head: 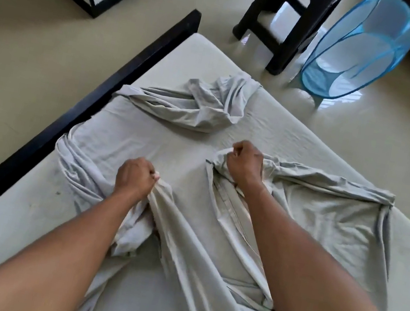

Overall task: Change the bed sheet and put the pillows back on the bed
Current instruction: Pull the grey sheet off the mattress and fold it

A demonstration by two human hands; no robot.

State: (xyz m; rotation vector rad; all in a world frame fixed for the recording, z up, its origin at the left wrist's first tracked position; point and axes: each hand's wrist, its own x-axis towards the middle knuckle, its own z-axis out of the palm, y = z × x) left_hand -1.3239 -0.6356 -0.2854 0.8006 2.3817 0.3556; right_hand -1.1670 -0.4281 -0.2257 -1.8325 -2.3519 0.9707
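Pale grey bed sheet (pixel 147 134), loose and rumpled, bunched in folds across the bare cream mattress (pixel 208 54), corners pulled inward

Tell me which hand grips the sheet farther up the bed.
The right hand: its fist pinches a sheet fold farther up the mattress, toward the blue hamper; the left hand grips a fold lower down, nearer the black bed frame.

Both bare forearms reach from the bottom edge toward mid-frame. The left hand (pixel 135 178), just left of centre, is fisted, knuckles up, gripping bunched sheet (pixel 185 237). The right hand (pixel 244 165), slightly higher and right of centre, grips another fold.
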